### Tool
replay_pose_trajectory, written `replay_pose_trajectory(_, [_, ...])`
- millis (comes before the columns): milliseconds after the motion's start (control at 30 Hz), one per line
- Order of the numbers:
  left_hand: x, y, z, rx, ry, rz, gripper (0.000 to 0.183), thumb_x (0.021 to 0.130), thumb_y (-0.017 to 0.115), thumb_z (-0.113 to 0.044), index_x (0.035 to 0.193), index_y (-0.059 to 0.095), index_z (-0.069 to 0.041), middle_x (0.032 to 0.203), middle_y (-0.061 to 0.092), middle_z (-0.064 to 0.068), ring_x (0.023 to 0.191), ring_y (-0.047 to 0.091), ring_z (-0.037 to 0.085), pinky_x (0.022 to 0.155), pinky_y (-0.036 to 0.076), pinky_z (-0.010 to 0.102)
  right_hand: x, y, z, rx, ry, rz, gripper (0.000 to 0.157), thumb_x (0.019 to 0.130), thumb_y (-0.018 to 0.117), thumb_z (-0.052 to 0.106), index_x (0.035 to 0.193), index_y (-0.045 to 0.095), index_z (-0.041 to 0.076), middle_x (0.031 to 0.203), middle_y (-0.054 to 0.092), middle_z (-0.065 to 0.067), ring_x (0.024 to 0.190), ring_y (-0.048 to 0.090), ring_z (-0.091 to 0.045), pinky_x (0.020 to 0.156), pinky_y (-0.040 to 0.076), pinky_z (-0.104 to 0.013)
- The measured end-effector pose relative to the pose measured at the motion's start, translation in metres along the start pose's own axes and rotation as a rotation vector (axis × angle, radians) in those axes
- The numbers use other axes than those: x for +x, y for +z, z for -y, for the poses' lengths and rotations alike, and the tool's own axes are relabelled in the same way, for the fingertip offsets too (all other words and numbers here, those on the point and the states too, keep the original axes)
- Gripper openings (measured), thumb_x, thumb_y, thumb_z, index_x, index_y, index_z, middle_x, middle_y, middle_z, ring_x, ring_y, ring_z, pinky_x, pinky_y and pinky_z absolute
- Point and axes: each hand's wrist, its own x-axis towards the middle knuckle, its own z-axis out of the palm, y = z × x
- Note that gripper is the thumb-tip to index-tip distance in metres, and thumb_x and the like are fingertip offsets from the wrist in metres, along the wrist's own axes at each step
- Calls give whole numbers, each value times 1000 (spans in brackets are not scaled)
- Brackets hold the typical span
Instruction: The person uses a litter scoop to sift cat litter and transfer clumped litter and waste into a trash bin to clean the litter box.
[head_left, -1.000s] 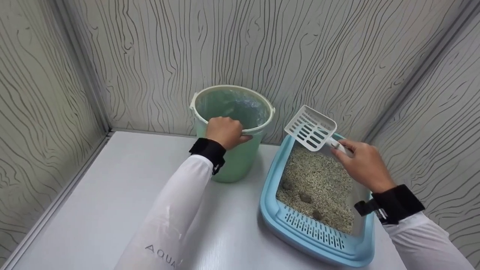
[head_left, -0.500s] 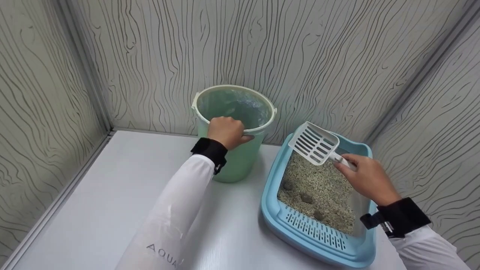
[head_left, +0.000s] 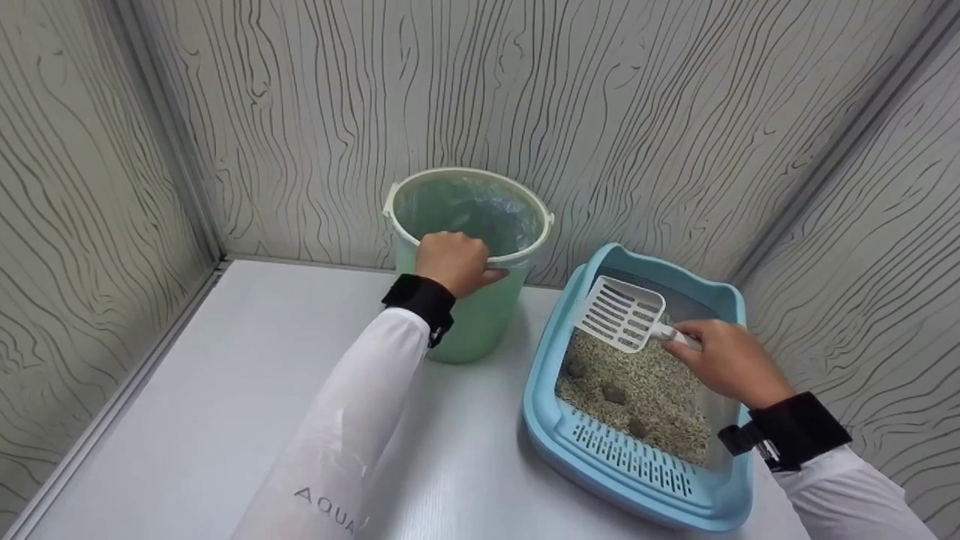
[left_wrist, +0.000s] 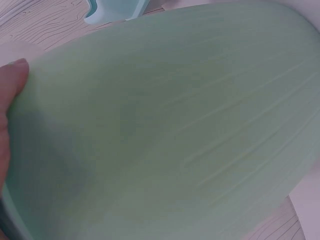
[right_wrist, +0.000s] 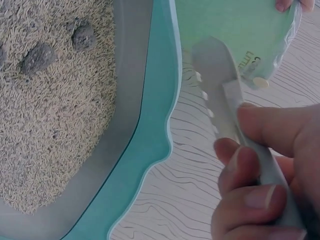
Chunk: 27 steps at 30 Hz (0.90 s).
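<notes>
My left hand point(head_left: 454, 264) grips the near rim of a green trash bin point(head_left: 469, 322), which has a clear liner bag point(head_left: 499, 210) inside; its fingers go over the rim and the thumb lies outside. In the left wrist view the bin's ribbed side point(left_wrist: 165, 120) fills most of the picture. My right hand point(head_left: 731, 360) holds a white slotted litter scoop point(head_left: 621, 313) by its handle. The scoop's head is over the far part of a blue litter box point(head_left: 538, 397), above the pellet litter point(head_left: 660, 390). Several dark clumps point(head_left: 613, 392) lie in the litter toward the box's near left.
Bin and box stand side by side on a white tabletop point(head_left: 300, 322). Wood-grain patterned panels point(head_left: 337, 112) rise behind and on both sides. A perforated step point(head_left: 630, 457) forms the box's near end.
The scoop has come down and nearer, from over the box's far left rim to above the litter, its head turning flatter. My left hand stays on the bin's rim.
</notes>
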Motion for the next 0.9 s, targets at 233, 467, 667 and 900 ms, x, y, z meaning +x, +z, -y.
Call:
replay_pose_trajectory(233, [0, -1, 1, 3, 0, -3, 71, 94, 60, -73, 58, 35, -17, 56, 35, -1, 54, 39, 21, 49, 30, 39, -1, 0, -13, -73, 13, 136, 50, 104, 63, 40, 125, 70, -4, 123, 71, -30, 94, 74, -40, 84, 56, -59])
replay_pose_trajectory(467, [-1, 0, 0, -7, 16, -23, 72, 94, 61, -71, 56, 31, -17, 54, 27, -2, 51, 33, 19, 49, 24, 37, 0, 6, -24, -121, 51, 193, 36, 103, 65, 38, 100, 77, 5, 98, 77, -15, 72, 65, -19, 65, 51, -40])
replay_pose_trajectory(667, [0, 3, 0, -8, 15, -10, 71, 95, 59, -72, 57, 33, -17, 54, 28, -1, 52, 34, 20, 49, 25, 37, 5, 14, -24, -160, 48, 218, 26, 101, 68, 31, 86, 75, 11, 86, 74, -9, 66, 63, -18, 59, 48, -39])
replay_pose_trajectory(900, [1, 1, -1, -34, 7, -20, 71, 94, 63, -70, 57, 34, -17, 55, 30, -1, 54, 35, 21, 50, 25, 38, 12, 22, -17, -177, 27, 228, 32, 98, 71, 25, 67, 63, 19, 61, 50, 5, 54, 45, -12, 54, 35, -31])
